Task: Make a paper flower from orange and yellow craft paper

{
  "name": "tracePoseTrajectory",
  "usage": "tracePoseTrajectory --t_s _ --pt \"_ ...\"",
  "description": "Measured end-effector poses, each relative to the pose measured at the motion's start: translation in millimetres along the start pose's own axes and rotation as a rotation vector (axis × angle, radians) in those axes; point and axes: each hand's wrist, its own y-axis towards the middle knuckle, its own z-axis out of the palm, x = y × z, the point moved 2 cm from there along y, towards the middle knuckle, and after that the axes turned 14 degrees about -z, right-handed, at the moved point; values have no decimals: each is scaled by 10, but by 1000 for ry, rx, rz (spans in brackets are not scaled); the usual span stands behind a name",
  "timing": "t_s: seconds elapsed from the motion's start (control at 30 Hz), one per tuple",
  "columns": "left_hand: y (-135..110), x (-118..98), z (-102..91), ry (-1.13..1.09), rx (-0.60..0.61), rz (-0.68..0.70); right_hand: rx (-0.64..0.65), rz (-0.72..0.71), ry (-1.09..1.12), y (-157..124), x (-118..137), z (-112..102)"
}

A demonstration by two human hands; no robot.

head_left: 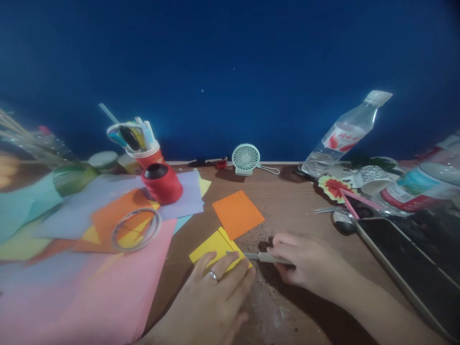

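Observation:
My left hand [224, 290], a ring on one finger, lies with fingers stretched over a yellow sheet of paper [208, 250]. That sheet shows a fold line or narrow strip along its upper right side. My right hand [302, 258] is closed around the pale handle of a utility knife [264, 258]. The knife's blade reaches the yellow sheet's right edge near my left fingertips; whether it lies above or under the paper cannot be told. Just beyond, an orange square of paper [239, 214] with faint parallel creases touches or overlaps the yellow one.
Coloured paper sheets [143, 282] cover the left side, with a tape roll [158, 230] and red thread spool [163, 186] on them. A pen cup [151, 154] and small fan [246, 158] stand behind. Rightward are a tilted bottle [341, 136], scissors [323, 210] and a phone [406, 258].

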Motion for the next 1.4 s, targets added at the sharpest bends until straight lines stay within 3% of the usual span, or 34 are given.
tracePoseTrajectory --t_s 0.4,0.73,1.07,1.17,1.27,1.33,1.4 --pt "3 -19 -37 -28 -54 -7 -47 -10 -73 137 49 27" --pt "-12 -43 -68 -65 -35 -30 -33 -13 17 375 24 11" --pt "-21 -45 -37 -65 -55 -29 -56 3 -65 704 -85 26" --pt "-21 -52 -55 -71 -57 12 -115 91 -176 766 -160 -25" --pt "-23 -62 -64 -84 -62 94 -270 171 -261 711 -118 -93" --pt "-23 -60 -61 -93 -67 116 -344 149 -158 633 -2 -97" --pt "-21 -58 -60 -102 -66 114 -337 154 60 550 119 -52"
